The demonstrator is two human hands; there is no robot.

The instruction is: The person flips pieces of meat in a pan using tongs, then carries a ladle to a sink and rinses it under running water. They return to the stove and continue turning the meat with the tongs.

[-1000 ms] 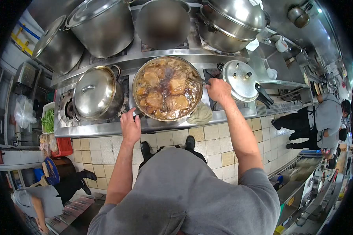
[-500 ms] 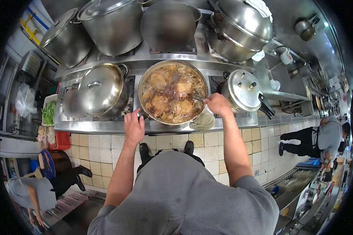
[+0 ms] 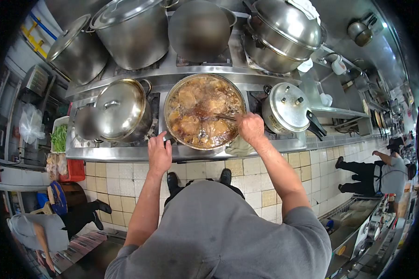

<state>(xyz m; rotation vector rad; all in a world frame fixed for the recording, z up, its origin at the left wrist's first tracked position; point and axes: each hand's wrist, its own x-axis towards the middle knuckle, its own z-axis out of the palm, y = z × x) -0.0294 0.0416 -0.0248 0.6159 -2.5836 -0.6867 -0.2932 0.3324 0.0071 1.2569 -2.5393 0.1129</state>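
A wide round pot (image 3: 166, 128) of bubbling brown broth stands on the stove, with large pieces of food (image 3: 188, 124) in the liquid. My right hand (image 3: 250, 128) is closed around the handle of a long metal utensil (image 3: 225, 116) at the pot's right rim. The utensil reaches into the broth, which hides its working end. My left hand (image 3: 159, 152) is open, fingers apart, by the stove's front edge just left of the pot. A folded greenish cloth (image 3: 238, 146) lies beside the pot under my right wrist.
A lidded pot (image 3: 121, 109) stands left of the broth, a pressure cooker (image 3: 288, 108) right. Large stockpots (image 3: 132, 37) and a domed steamer (image 3: 286, 35) line the back. One person (image 3: 37, 230) is at left, another (image 3: 388, 174) at right.
My right hand has moved left and slightly up over the pot's rim, pushing the utensil farther toward the middle. The left hand stays almost still. The person at right has shifted.
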